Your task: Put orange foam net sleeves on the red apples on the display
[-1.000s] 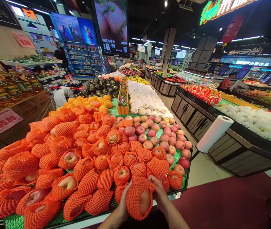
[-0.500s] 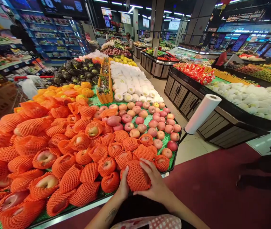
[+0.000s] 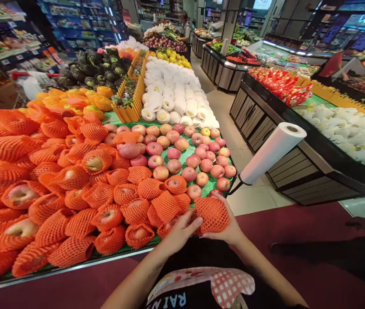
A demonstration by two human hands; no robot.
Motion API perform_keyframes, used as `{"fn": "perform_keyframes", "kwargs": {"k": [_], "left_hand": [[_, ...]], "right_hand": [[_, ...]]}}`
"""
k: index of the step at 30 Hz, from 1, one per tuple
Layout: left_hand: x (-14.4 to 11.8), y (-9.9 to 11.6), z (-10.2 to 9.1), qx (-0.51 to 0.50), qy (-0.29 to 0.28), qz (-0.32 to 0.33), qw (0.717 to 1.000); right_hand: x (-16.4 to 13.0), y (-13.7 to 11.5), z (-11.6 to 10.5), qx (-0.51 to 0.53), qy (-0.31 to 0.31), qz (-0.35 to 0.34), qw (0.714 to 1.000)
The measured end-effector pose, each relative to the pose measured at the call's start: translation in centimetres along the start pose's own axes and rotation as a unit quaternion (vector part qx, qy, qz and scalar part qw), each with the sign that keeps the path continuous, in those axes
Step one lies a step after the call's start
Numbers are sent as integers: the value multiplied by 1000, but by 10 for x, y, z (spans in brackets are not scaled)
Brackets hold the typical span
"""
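In front of my body is an apple in an orange foam net (image 3: 212,214), above the near edge of the display. My right hand (image 3: 232,225) wraps it from the right, fingers over the far side and thumb below. Against its left side press the thumb and fingers of my left hand (image 3: 180,229), partly bunched together. The net covers most of the fruit. Left of my hands lie many more netted apples (image 3: 108,216), some with bare skin at the net's opening. Unwrapped red apples (image 3: 173,165) rest on the green mat (image 3: 182,171) just beyond.
A roll of plastic bags (image 3: 272,152) stands tilted on a holder at the display's right corner. White-netted fruit (image 3: 179,90) and a yellow divider (image 3: 132,96) lie farther back. Another counter (image 3: 275,141) stands across the aisle. A person's dark-clothed leg (image 3: 330,255) shows at right.
My view has shifted right and down. Both hands have carried the netted apple rightward, towards the display's right corner. My left hand has turned, its thumb now on the apple's near left side.
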State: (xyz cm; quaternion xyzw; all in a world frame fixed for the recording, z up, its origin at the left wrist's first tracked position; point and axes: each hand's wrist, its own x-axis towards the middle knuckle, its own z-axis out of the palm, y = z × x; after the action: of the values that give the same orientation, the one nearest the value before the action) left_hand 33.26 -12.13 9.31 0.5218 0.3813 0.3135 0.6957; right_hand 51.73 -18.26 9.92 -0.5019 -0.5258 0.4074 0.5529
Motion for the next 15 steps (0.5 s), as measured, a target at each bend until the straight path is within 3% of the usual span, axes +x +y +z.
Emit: {"fn": "perform_keyframes", "kwargs": {"k": [4, 7, 10, 12, 15], "left_hand": [[7, 11, 28, -10, -12, -14, 1000], [16, 17, 33, -21, 0, 12, 1000], [35, 11, 29, -10, 84, 85, 993], [50, 0, 29, 104, 124, 107, 981], [70, -23, 39, 381, 77, 65, 919]], "right_hand": [[15, 9, -35, 6, -22, 14, 1000], [24, 21, -53, 21, -13, 33, 999], [30, 37, -69, 68, 26, 64, 995], [33, 46, -84, 104, 48, 95, 989], [36, 52, -108, 150, 84, 136, 976]]}}
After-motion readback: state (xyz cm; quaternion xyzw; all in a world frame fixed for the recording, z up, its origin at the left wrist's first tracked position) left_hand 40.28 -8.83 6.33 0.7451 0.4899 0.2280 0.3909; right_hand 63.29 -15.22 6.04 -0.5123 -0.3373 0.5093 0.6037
